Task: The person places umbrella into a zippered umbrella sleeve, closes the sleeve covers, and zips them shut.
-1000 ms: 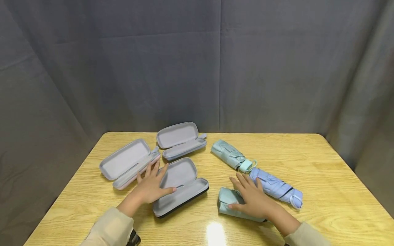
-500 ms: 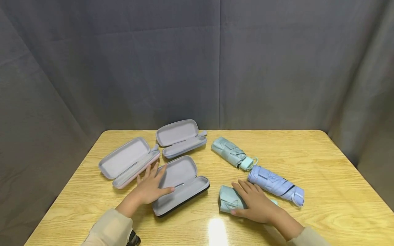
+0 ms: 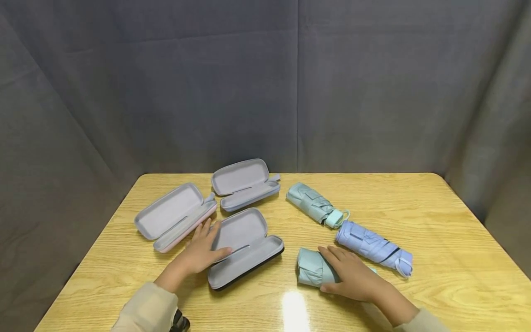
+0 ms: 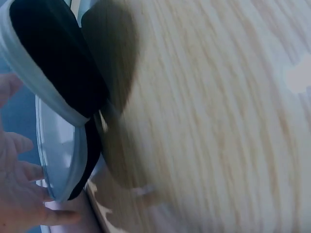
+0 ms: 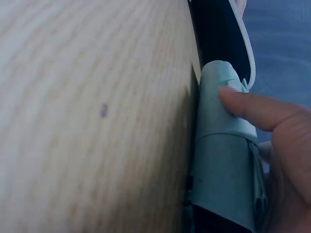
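In the head view my left hand lies with spread fingers at the left end of an open black glasses case with a grey lining. Its thumb reaches over the case near the hinge; the left wrist view shows the fingers straight beside the case's end. My right hand holds a folded pale green umbrella lying at the front of the table, thumb on the near side and fingers over the top. In the right wrist view the thumb presses the umbrella's side. The palm hides its middle.
An open pink glasses case and an open blue one stand behind the left hand. Beyond the right hand lie another green umbrella and a blue umbrella, end to end. A grey curtain hangs behind the wooden table.
The right hand has slid slightly toward the umbrella's right end, its fingers drawn closer together and settled round it. The left hand stays nearly in place. The head view has tilted up slightly.
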Motion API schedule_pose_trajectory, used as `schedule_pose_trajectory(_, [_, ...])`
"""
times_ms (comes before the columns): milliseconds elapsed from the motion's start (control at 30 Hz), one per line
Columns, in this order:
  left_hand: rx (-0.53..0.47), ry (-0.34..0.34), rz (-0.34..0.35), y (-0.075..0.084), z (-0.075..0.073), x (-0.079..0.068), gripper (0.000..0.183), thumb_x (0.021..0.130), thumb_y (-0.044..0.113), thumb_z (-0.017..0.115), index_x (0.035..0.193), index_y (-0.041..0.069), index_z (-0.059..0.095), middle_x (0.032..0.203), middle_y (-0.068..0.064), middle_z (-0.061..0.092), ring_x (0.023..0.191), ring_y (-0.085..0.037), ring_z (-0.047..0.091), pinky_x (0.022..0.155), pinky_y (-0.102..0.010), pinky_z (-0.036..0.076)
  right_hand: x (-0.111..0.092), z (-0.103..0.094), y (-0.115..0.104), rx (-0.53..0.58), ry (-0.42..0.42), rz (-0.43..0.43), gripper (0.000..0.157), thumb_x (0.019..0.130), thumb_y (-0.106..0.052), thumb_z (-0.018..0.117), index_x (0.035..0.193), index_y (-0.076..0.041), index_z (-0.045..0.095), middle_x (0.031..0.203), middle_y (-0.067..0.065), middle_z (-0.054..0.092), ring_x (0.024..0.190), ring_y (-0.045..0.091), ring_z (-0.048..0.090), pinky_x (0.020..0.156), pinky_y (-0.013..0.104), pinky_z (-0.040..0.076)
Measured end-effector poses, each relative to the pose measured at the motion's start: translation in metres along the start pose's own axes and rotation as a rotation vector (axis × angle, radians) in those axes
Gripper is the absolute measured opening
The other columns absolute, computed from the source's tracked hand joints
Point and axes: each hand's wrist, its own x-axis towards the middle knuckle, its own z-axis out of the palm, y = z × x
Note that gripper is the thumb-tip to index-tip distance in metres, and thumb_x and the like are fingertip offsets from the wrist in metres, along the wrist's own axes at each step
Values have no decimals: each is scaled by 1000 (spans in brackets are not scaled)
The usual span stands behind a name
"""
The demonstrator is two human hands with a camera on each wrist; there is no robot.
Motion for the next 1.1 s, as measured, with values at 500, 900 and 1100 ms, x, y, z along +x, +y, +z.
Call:
schedule_pose_trajectory(500, [-164, 49, 72, -16, -11, -1, 59, 87, 23, 51, 131, -8, 26, 133, -23, 29, 121, -38, 24, 96, -49, 21, -2, -9, -6, -54, -20, 18, 82, 66, -37, 71, 130, -2, 35, 116, 18, 47, 104, 34, 45, 83, 47, 37])
schedule_pose_trajectory(900, [-295, 39, -68, -26, -16, -2, 50, 90, 22, 43, 128, -8, 32, 129, -25, 34, 115, -41, 32, 90, -50, 29, -7, -9, -7, -88, 28, 47, 80, 60, -23, 77, 127, 0, 39, 110, 20, 51, 99, 36, 48, 82, 46, 38])
schedule_pose_trajectory(1100, [-522, 19, -131, -29, -14, -1, 40, 92, 9, 33, 126, -11, 31, 124, -32, 34, 105, -42, 42, 73, -42, 45, -10, -7, -6, -57, 25, 48, 80, 59, -14, 77, 127, 3, 37, 112, 21, 49, 102, 37, 45, 84, 47, 36])
